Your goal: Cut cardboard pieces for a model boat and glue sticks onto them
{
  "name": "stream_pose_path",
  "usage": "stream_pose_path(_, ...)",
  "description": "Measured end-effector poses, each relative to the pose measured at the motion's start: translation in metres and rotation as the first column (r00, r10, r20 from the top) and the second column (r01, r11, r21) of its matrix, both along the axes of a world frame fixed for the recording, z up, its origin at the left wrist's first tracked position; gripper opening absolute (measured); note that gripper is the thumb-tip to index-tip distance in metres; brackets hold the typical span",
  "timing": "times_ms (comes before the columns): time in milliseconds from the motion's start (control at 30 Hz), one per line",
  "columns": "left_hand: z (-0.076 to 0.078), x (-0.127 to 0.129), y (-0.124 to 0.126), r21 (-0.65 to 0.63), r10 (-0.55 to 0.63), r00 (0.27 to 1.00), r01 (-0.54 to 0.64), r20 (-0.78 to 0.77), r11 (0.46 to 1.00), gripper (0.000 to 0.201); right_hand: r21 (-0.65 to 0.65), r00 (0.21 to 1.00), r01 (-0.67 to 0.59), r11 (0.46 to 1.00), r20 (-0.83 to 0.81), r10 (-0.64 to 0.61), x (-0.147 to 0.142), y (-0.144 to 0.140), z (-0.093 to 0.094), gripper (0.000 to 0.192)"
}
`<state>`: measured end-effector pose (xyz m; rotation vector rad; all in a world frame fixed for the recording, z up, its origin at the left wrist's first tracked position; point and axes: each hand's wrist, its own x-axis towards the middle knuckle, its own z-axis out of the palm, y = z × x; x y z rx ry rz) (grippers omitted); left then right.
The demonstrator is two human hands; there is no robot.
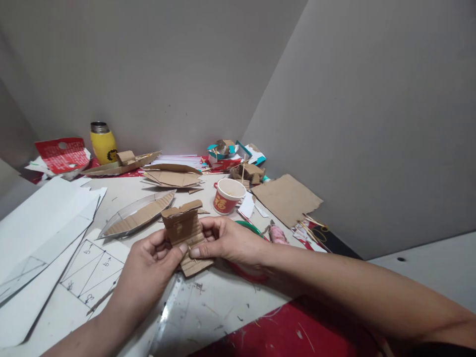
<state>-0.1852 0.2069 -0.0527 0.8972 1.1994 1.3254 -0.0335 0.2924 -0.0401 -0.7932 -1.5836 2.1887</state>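
A small folded piece of corrugated cardboard (186,225) is held up between both hands above the table. My left hand (156,253) grips its left edge, thumb on the front face. From the right, my right hand (226,241) pinches the same piece, its thumb pressing near the lower fold close to the left thumb. The fingers behind the cardboard are partly hidden. Just beyond it lies a boat-shaped cardboard hull (139,214) with pale sides. A red and white paper cup (227,198) stands behind my right hand. Partly under that hand shows a green and red ring (248,227).
White sheets (48,223) and a drawing with lines (91,267) lie at left. A clear ruler (163,317) is in front. Behind stand a yellow bottle (103,145), a cardboard boat (126,164) and stacked cardboard pieces (173,177). Flat cardboard (288,198) lies right, near the wall.
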Motion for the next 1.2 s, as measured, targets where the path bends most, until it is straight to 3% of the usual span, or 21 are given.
stream_pose_path(433,0.005,0.003,-0.003,-0.005,0.003,1.0,-0.003,0.011,1.0,0.035,-0.011,0.998,-0.068,0.998,0.013,0.068,0.002,0.0,-0.001,0.035)
stream_pose_path(667,0.01,0.004,-0.005,0.038,0.085,0.995,-0.087,0.054,0.995,0.03,0.108,0.998,-0.056,0.993,-0.019,0.058,-0.001,-0.001,-0.001,0.034)
stream_pose_path(933,0.008,0.002,-0.003,0.014,0.031,0.999,-0.031,0.008,0.999,0.036,-0.014,0.994,-0.094,0.995,-0.05,0.093,0.0,0.002,0.004,0.034)
stream_pose_path(1200,0.006,0.002,-0.007,0.085,0.104,0.99,-0.096,-0.096,0.992,0.032,-0.075,0.999,-0.053,0.996,-0.013,0.052,0.004,-0.002,0.006,0.03)
